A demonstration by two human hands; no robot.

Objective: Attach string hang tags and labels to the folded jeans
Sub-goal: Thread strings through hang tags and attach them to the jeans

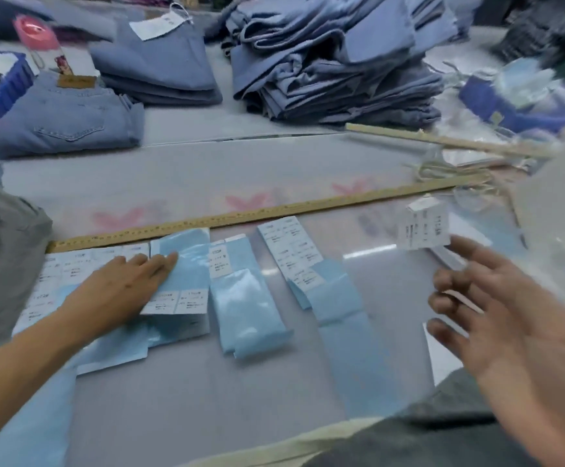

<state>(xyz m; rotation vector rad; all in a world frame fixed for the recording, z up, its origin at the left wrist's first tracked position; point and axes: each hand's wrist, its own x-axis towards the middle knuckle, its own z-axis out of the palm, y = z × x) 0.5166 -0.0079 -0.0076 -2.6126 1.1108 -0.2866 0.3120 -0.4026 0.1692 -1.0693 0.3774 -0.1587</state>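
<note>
White label sheets on pale blue backing lie in a row below the wooden ruler. The left hand lies flat on them, fingers straight. The right hand hovers with fingers spread, holding nothing — blurred. Folded jeans sit at far left; label print is unreadable.

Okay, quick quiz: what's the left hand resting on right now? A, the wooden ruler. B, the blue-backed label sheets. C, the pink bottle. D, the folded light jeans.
B: the left hand lies flat with straight fingers on the label sheets, on the near side of the wooden ruler.
</note>
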